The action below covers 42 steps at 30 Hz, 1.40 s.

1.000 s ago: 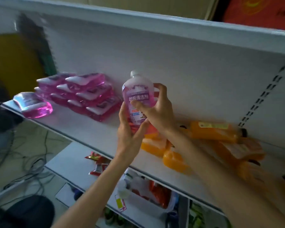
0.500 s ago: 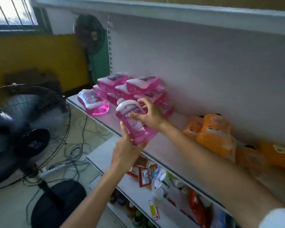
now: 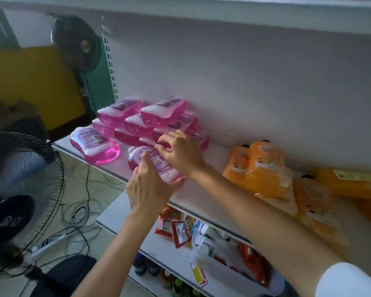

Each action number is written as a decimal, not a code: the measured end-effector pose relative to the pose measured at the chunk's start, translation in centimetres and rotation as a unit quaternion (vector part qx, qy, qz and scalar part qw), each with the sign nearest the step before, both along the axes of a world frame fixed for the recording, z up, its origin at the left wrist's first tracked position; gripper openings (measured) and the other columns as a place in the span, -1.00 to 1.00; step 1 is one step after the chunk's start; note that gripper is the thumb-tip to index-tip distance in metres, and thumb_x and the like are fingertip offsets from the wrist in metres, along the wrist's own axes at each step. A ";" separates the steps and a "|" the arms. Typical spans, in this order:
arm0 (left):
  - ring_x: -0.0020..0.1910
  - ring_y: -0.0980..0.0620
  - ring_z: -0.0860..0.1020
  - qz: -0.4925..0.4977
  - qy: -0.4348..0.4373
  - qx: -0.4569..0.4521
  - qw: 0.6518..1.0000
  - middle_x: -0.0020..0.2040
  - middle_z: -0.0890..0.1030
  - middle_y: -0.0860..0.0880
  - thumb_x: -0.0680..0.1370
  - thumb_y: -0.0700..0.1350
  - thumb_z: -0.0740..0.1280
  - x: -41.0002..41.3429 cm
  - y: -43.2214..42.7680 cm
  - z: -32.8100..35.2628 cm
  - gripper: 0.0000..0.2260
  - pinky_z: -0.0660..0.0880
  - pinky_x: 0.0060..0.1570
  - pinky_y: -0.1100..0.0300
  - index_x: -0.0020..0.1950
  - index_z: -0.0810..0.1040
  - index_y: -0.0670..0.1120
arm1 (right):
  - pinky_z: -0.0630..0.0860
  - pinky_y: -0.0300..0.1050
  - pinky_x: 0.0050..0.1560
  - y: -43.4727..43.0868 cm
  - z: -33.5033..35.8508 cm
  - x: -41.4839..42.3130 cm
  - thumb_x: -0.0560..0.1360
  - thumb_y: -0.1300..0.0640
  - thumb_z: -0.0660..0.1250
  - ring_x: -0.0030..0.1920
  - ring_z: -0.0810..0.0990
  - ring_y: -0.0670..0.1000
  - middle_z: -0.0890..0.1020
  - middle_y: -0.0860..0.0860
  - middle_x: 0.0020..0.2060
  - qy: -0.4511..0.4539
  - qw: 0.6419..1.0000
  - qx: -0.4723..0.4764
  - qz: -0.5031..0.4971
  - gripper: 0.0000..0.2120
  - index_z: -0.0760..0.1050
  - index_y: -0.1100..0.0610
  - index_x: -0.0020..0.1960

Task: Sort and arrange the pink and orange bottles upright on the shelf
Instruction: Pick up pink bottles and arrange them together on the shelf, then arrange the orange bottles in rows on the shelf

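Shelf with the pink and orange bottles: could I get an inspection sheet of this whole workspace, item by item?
Surface: white shelf, bare between the two colour groups.
Job's things: held pink bottle tilted, not upright; pink stack lying flat against the back wall; lone pink bottle flat at the left end; orange bottles at right, several lying down.
Clutter: red packets on the lower shelf.
Grippers: left hand grips the bottle's base; right hand grips its upper part.
Cables: loose cables and a power strip on the floor.
Surroundings: standing fan at left; second fan beyond the shelf.
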<state>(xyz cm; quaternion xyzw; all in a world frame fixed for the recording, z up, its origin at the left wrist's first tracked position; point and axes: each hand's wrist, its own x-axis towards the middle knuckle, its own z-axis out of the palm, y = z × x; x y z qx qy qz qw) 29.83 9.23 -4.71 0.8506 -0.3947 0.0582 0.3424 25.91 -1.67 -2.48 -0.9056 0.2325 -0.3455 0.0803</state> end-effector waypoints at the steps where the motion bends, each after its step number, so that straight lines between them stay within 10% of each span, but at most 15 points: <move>1: 0.02 -0.17 0.52 -0.032 -0.024 -0.035 0.999 0.04 0.56 -0.14 0.23 0.33 0.40 -0.2 -0.6 0.2 -0.18 0.42 -0.08 0.04 0.28 0.30 -0.15 | 0.53 0.00 -0.07 -0.4 0.7 -0.8 0.47 0.15 0.35 -0.03 0.57 0.12 0.67 0.07 -0.10 -0.031 0.999 0.013 -0.016 -0.87 0.61 0.19 -0.06; 7: -0.01 -0.13 0.46 -0.272 -0.049 -0.122 0.953 0.02 0.56 -0.11 0.35 0.18 0.19 -5.1 -5.9 1.9 -0.52 0.29 0.01 0.16 0.11 0.51 -0.11 | 0.43 -0.39 -0.07 -4.0 5.4 -9.7 0.46 0.24 0.35 -0.14 0.61 -0.08 0.69 0.04 -0.15 -0.187 0.964 0.145 -0.125 -0.90 0.63 0.20 -0.07; 13: -0.01 -0.05 0.46 -0.431 -0.072 -0.179 0.882 0.00 0.59 -0.09 0.39 0.00 0.26 -15.0 -9.5 4.8 -0.71 0.27 -0.06 0.28 0.01 0.58 -0.11 | 0.45 -0.26 -0.07 -6.6 5.2 -24.0 0.48 0.21 0.33 -0.04 0.62 0.01 0.66 0.08 -0.07 -0.208 0.918 0.144 -0.306 -0.84 0.58 0.23 0.03; 20: 0.28 -0.08 0.35 -0.555 0.000 0.051 0.830 0.33 0.36 -0.07 0.47 -0.09 0.35 -26.2 -14.3 4.1 -0.54 0.32 0.14 0.13 0.34 0.35 -0.05 | 0.38 0.00 -0.04 -7.0 1.1 -39.1 0.30 -0.16 0.30 0.08 0.46 0.15 0.53 0.14 0.05 -0.075 0.827 0.223 -0.510 -0.46 0.44 0.15 0.16; 27: 0.38 -0.11 0.18 -0.506 -0.065 0.142 0.848 0.41 0.20 -0.11 0.47 -0.12 0.37 -30.5 -18.6 0.1 -0.35 0.19 0.32 0.09 0.45 0.10 -0.10 | 0.30 -0.05 0.35 -7.7 -0.7 -43.7 0.36 0.23 0.39 0.40 0.27 0.09 0.31 0.04 0.41 -0.031 0.847 0.271 -0.456 -0.27 0.20 0.05 0.47; 35: 0.39 -0.17 0.22 -0.436 -0.079 0.119 0.888 0.42 0.25 -0.19 0.53 -0.25 0.25 -31.8 -19.4 -0.8 -0.36 0.25 0.32 0.03 0.51 -0.03 -0.17 | -0.01 -0.65 -0.04 -8.2 -1.7 -46.1 0.42 -0.01 0.45 0.31 0.34 0.03 0.33 0.08 0.31 -0.019 0.893 0.227 -0.388 -0.34 0.28 0.08 0.43; 39: 0.01 -0.18 0.54 -0.511 -0.075 0.017 0.856 0.08 0.53 -0.24 0.53 -0.27 0.24 -31.1 -19.1 -0.8 -0.57 0.42 -0.14 0.14 0.38 0.24 -0.18 | 0.05 -0.75 -0.02 -7.6 -0.1 -46.1 0.40 0.02 0.47 0.16 0.34 -0.10 0.32 0.03 0.21 -0.103 0.918 0.190 -0.333 -0.45 0.38 0.10 0.32; 42: -0.42 0.09 0.43 -0.533 -0.087 -0.049 0.840 -0.14 0.53 -0.12 0.60 -0.13 0.16 -32.7 -17.8 -0.2 -0.68 0.27 -0.40 0.38 0.31 0.25 -0.23 | 0.38 -0.30 0.23 -8.0 2.9 -46.2 0.39 0.01 0.48 0.13 0.40 -0.11 0.39 0.02 0.20 -0.207 0.926 0.171 -0.266 -0.54 0.44 0.09 0.23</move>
